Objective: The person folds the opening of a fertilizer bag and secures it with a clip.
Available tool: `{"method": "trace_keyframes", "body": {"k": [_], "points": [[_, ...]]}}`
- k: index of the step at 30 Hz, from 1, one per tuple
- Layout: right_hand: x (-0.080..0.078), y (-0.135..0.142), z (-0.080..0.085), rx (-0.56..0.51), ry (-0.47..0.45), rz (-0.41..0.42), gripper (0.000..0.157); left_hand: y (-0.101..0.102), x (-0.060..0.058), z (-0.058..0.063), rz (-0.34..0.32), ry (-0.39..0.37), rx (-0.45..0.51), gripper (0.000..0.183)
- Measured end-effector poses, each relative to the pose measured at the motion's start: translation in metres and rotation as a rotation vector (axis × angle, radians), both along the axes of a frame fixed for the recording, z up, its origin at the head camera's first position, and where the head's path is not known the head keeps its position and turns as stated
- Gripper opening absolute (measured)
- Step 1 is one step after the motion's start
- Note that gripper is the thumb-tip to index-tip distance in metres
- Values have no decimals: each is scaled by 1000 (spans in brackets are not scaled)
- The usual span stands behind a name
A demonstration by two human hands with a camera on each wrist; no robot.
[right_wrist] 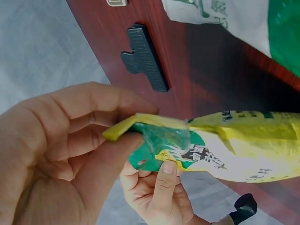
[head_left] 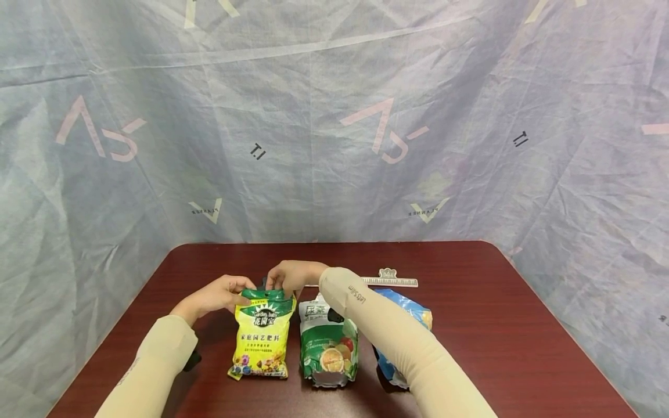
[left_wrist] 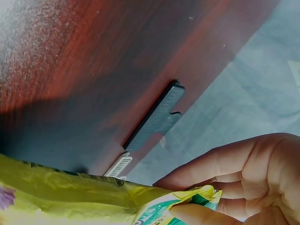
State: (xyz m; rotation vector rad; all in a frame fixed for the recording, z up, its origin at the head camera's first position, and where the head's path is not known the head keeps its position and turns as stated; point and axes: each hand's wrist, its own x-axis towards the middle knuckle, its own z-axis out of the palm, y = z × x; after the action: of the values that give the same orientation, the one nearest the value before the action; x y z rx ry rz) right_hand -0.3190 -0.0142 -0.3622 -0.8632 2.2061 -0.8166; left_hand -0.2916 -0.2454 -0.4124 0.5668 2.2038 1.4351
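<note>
A yellow and green fertilizer bag (head_left: 263, 339) stands upright on the table, its printed front toward me. My left hand (head_left: 222, 295) pinches its top left corner between thumb and fingers. At the top right corner, my right hand (head_left: 294, 276) pinches the bag's edge; in the right wrist view the thumb of the right hand (right_wrist: 70, 150) presses the green top from the front, with the fingers behind. The green top looks folded or creased there. Behind the bag lies a black clip (right_wrist: 146, 58), apart from both hands.
Right of the yellow bag stands a green and white bag (head_left: 329, 342). Farther right, a blue bag (head_left: 389, 371) is partly hidden by my right forearm. A white ruler-like clip (head_left: 392, 281) lies behind them on the dark red table (head_left: 502, 348). Grey cloth (head_left: 313, 174) hangs behind.
</note>
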Motion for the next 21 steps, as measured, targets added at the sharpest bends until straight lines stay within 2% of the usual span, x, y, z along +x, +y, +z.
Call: {"method": "trace_keyframes", "body": {"k": [10,21], "points": [[-1,0,5,6,33,-1,35,-1,0,4,-8,-1,25,21],[-1,4,12,-24,28,0,35,2,2,13,2,15,21,22]]}}
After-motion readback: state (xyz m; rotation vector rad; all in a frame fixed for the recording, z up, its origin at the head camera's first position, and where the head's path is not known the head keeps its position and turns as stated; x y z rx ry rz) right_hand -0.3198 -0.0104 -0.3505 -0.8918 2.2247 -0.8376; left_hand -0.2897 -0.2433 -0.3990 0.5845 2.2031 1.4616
